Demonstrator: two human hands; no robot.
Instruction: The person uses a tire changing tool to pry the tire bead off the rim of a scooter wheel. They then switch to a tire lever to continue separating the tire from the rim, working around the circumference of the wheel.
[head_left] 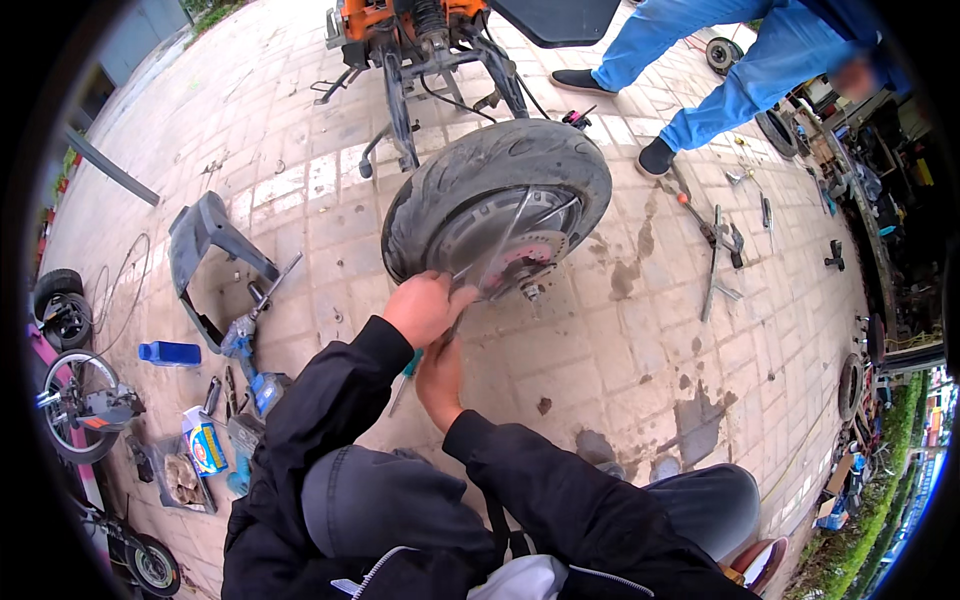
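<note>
A black tyre (pixel 500 160) on a wheel with a grey hub and brake disc (pixel 535 255) tilts toward me. My left hand (pixel 425 305) is closed at the near left edge of the rim. From its fingers a thin metal rod (pixel 508 235), smeared by motion, slants up across the hub. Just below, my right hand (pixel 440 380) is closed close to the left one; what its fingers hold is hidden. A screwdriver with a teal handle (pixel 411 364) shows between my left sleeve and right hand; whether it is held I cannot tell.
An orange vehicle frame (pixel 400 60) stands beyond the wheel. A person in blue jeans (pixel 720 110) is at the far right, near scattered tools (pixel 715 240). On my left lie a grey plastic part (pixel 205 240), a blue power tool (pixel 262 385), a blue bottle (pixel 170 353) and several wheels.
</note>
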